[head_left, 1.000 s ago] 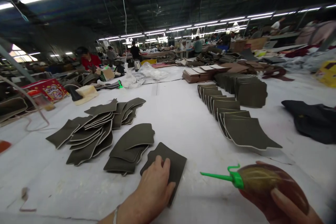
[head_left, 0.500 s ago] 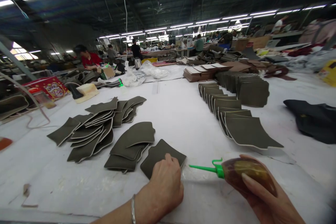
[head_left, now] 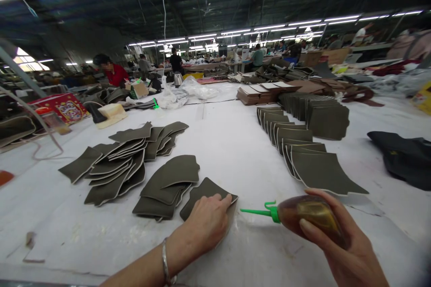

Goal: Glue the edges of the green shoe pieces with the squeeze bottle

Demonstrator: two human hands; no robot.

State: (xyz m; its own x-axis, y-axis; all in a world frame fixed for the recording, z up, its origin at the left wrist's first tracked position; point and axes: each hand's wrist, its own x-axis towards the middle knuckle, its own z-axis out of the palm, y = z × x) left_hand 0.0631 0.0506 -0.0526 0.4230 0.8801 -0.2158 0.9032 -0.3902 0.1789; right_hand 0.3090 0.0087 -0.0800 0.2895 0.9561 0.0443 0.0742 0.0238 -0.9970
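Note:
My left hand [head_left: 208, 217], with a silver bangle at the wrist, lies on a dark olive, leather-like piece [head_left: 205, 188]. Its fingers are bent and pressed on the piece's right edge, where a paler strip shows; the thumb is hidden. In my right hand [head_left: 346, 233] is a squeeze bottle [head_left: 310, 217] of amber-brown liquid, tilted on its side. The bottle's thin green nozzle [head_left: 256, 212] points left, its tip just right of the piece and apart from it. Left of my left hand lies a small overlapping pile of similar pieces [head_left: 168, 184].
A larger loose pile of olive pieces [head_left: 117, 161] lies at left. Overlapping rows of them [head_left: 326, 170] stretch back on the right, near a black item [head_left: 400, 157]. Brown stacks [head_left: 252, 95] and clear plastic [head_left: 198, 87] lie farther back. A person in red [head_left: 116, 74] is at far left.
My left hand has shifted slightly, its fingers reaching farther along the piece's right edge, and a paler strip now shows there. The bottle has moved a little left.

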